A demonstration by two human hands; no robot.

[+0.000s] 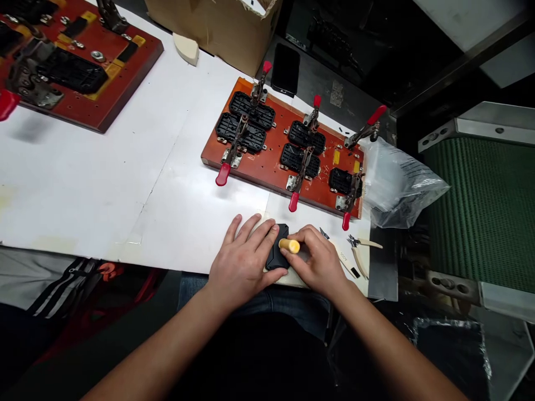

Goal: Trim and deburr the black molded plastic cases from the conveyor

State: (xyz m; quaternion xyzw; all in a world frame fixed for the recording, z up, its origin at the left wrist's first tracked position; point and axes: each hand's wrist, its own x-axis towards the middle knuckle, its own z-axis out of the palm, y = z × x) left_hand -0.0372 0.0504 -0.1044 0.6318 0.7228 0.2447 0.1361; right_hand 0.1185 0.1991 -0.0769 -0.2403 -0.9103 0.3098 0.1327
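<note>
A flat black plastic cover [273, 257] with angled corners lies near the table's front edge. My left hand [244, 253] rests palm down with its fingers stretched out, index fingertip and thumb at the cover's left side. In my right hand [315, 259] a short yellow cylindrical handle [290, 245] is pinched between thumb and fingers, its end facing up. The handle stands over the cover; its lower end is hidden, so I cannot tell what tool it belongs to. Just right of that hand lie a cutter knife [346, 262] and cream-handled nippers [359, 248].
Beyond my hands, a red-brown fixture board [267, 167] holds several black parts under red-handled toggle clamps. A second board [125, 83] is at upper left. Behind are a cardboard box [209, 28] and a phone [286, 69]. Right are a plastic bag [397, 184] and a green ribbed surface [480, 211].
</note>
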